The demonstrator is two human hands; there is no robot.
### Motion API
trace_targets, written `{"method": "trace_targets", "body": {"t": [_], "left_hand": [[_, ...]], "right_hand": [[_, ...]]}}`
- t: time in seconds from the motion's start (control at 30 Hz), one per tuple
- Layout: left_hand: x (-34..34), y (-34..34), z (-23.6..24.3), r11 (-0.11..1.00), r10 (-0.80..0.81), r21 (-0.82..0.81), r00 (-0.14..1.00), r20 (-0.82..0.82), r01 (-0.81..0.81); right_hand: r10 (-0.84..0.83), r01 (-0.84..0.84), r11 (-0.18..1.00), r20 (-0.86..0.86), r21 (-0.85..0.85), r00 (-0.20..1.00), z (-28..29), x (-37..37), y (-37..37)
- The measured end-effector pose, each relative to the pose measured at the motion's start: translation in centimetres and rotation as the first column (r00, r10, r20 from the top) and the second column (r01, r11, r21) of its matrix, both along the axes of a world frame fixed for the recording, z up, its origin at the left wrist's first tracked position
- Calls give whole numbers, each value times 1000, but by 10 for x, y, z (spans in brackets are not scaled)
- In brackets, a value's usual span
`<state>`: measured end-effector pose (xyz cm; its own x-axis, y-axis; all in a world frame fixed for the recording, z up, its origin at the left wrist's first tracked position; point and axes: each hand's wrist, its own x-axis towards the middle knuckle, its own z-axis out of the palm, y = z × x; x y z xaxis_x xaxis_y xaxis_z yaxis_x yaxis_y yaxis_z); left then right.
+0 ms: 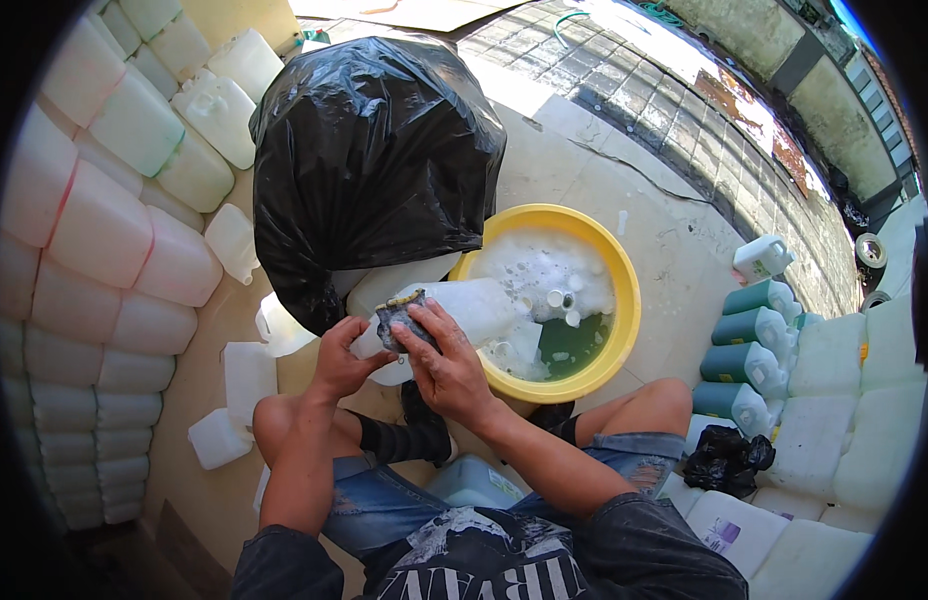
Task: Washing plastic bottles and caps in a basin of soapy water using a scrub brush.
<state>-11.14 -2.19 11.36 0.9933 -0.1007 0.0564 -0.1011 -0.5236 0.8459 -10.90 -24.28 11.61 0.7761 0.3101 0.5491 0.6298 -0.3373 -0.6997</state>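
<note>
A translucent white plastic jug [469,310] lies sideways between my hands, over the left rim of a yellow tub [624,300] filled with foamy greenish water. My left hand [339,355] is closed around the jug's left end. My right hand [444,360] holds a dark grey scouring pad [397,320] with a yellowish edge against the jug's surface, fingers curled over it. Small white pieces, perhaps caps, float in the suds. A large black plastic bag [374,150] stands just beyond my hands, with more pale containers under its lower edge.
Stacked translucent jugs [104,230] wall the left side, with loose ones [219,435] beside my left leg. At right stand green-filled jugs [729,355], a crumpled black bag [724,460] and more white containers [824,440]. A paved strip [644,90] runs along the back toward a wall.
</note>
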Motion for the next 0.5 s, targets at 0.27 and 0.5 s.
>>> {"method": "trace_targets", "body": {"t": [0.27, 0.5], "left_hand": [[9, -16, -70, 974, -144, -220, 911, -386, 61], [11, -39, -83, 972, -175, -212, 911, -373, 100]], "right_hand": [[-81, 63, 970, -68, -236, 994, -52, 4, -11], [-504, 482, 860, -417, -165, 756, -131, 91, -88]]}}
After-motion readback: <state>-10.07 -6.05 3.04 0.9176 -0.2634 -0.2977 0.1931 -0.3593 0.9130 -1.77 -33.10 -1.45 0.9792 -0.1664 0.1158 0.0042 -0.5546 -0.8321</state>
